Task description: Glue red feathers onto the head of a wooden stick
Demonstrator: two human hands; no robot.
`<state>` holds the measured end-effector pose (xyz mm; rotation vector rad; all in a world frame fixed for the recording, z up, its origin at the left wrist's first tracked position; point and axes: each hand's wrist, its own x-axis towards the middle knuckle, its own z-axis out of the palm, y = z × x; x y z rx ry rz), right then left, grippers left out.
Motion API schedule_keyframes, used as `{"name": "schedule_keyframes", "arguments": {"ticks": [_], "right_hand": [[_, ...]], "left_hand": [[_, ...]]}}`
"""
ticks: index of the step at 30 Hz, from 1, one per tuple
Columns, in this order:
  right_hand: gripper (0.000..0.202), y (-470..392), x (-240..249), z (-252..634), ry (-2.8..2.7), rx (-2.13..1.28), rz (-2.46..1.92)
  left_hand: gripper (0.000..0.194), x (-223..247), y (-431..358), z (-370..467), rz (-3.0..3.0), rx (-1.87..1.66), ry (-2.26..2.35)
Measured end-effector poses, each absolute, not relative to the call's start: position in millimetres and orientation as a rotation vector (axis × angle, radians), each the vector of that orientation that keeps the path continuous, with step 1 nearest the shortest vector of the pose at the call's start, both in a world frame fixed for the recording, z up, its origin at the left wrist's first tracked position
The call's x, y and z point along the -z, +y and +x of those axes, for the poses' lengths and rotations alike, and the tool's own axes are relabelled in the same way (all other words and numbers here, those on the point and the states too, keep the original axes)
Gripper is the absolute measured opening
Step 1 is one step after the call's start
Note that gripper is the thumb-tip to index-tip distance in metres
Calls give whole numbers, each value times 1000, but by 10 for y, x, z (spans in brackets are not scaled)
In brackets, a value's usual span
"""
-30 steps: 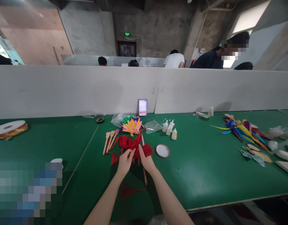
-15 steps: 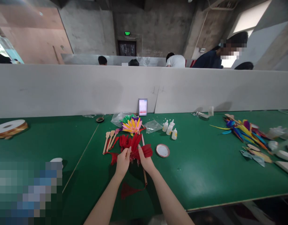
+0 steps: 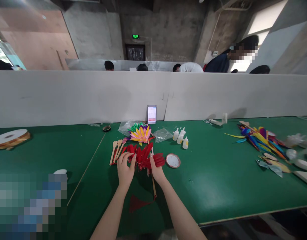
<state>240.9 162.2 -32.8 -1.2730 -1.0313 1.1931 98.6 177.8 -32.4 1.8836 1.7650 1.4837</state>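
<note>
Red feathers (image 3: 145, 156) lie bunched in front of me, over a wooden stick (image 3: 153, 186) with a red tassel (image 3: 137, 204). My right hand (image 3: 155, 168) is closed on the feathers' right part, thumb on top. My left hand (image 3: 126, 166) is at the left end of the red feathers, thumb and fingers curved with a gap between them; whether it touches a feather is unclear. Beyond is a fan of pink, yellow and green feathers (image 3: 141, 134). Several wooden sticks (image 3: 115, 150) lie to the left, and a small round dish (image 3: 173, 160) to the right.
Small white bottles (image 3: 179, 137) and clear plastic (image 3: 163, 134) are behind the dish. A phone (image 3: 152, 114) leans on the grey partition (image 3: 81, 96). Black tape (image 3: 106, 128) and a ribbon roll (image 3: 11, 138) are left; colourful feathers (image 3: 264, 140) lie right. People are beyond the partition.
My left hand has moved left and slightly up, away from the middle of the red feathers, and its fingers have spread. My right hand has shifted slightly right with its feathers.
</note>
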Motion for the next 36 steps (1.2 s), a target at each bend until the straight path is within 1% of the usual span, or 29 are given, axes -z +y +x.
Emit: {"name": "schedule_keyframes", "arguments": {"ticks": [3, 6, 11, 16, 20, 25, 32, 36], "right_hand": [[53, 1604, 302, 2430, -1026, -1164, -1263], [49, 1576, 258, 2445, -1024, -1138, -1246], [53, 1552, 214, 2439, -1062, -1130, -1201], [51, 1565, 222, 2444, -1039, -1131, -1207], [49, 1571, 232, 2458, -998, -1119, -1232], [56, 1558, 239, 2451, -1030, -1173, -1234], [51, 1589, 268, 2438, -987, -1149, -1253], [53, 1631, 274, 2479, -929, -1133, -1287]], "left_hand": [[32, 356, 1784, 1039, 1881, -1355, 1550], [29, 386, 1764, 1103, 1828, -1200, 1450], [33, 356, 1744, 1119, 1706, -1139, 1396], [38, 323, 1731, 1126, 1651, -1121, 1405], [32, 330, 1700, 1164, 1616, -1061, 1358], [32, 279, 1686, 1158, 1501, -1020, 1247], [39, 226, 1666, 1179, 1399, -1020, 1183], [50, 261, 1668, 1191, 1297, -1082, 1202]]}}
